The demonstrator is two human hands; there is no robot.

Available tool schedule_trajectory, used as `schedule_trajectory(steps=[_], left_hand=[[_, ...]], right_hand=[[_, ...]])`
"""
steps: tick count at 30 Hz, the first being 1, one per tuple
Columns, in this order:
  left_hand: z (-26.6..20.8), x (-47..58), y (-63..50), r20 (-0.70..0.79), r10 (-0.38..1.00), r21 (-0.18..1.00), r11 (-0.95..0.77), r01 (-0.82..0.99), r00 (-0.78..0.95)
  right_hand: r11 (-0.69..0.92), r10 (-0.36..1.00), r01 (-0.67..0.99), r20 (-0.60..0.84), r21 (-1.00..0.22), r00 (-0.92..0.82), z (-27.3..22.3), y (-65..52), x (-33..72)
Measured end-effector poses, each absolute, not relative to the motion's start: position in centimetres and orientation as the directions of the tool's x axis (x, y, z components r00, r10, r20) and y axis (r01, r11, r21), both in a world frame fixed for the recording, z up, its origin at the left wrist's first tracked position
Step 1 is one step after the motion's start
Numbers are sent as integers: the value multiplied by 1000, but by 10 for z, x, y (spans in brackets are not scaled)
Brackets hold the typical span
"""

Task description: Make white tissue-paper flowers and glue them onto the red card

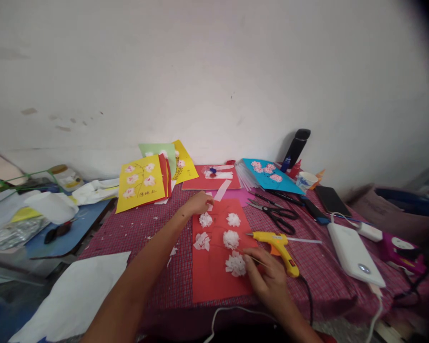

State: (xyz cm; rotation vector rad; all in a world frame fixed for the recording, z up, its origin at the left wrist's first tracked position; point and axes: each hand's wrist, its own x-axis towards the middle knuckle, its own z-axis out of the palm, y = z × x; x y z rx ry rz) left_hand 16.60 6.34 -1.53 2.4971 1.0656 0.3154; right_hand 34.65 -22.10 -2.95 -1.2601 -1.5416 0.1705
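Five white paper flowers [230, 239] on one red sheet [209, 287], flat on the table [171, 276], near edge close to the table's front. Long axis of sheet running away from the body toward the wall [214, 85]. Two flowers in left column, three in right.

Key relation: lower-right flower [236, 264] just left of right hand [270, 276], level with thumb and fingertips. Touching or barely apart, cannot tell. Right hand much nearer to it than left.

Right hand: pinching a thin stick [260, 262] between thumb and fingers, stick slanting across the sheet's long axis, one end up-left toward the flower side.

Left hand [196, 204]: at far left corner of sheet, forearm [143, 264] coming in from the left side. Fingers bent beside a white paper scrap [210, 207]; gripping or only touching, cannot tell. Nearest to it: upper-left flower [205, 219], just on the body side.

Right of sheet: yellow glue gun [271, 237], nozzle pointing left over sheet edge, grip just beyond right hand. Black-handled scissors [277, 214] farther back. White strip [222, 189] just past left hand, slanted.
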Motion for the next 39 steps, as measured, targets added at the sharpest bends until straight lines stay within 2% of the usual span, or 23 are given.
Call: schedule_trajectory(steps=[5,11,16,17,18,20,22,39], left_hand=[[-9,170,60,66,753,538,-579,613,654],[6,158,42,152,860,749,-422,511,487],[13,134,-28,114,938,918,-225,326,326],[12,131,-46,78,946,950,-167,266,315],[11,128,-64,-4,957,995,-25,96,289],[10,124,-94,-125,953,978,165,-129,275],[7,123,-115,-147,953,959,203,-198,264],[-3,131,-142,-80,956,984,121,-131,282]], right_hand=[[423,762,607,627,-673,163,-34,-221,348],[404,761,565,607,-720,230,-40,-221,351],[403,788,421,542,-812,292,-29,-228,338],[422,789,406,549,-811,277,-24,-231,333],[447,787,395,563,-803,253,-19,-233,328],[499,783,371,591,-783,194,-11,-235,317],[531,780,349,606,-772,155,-6,-236,307],[452,832,291,517,-843,204,-27,-235,300]])
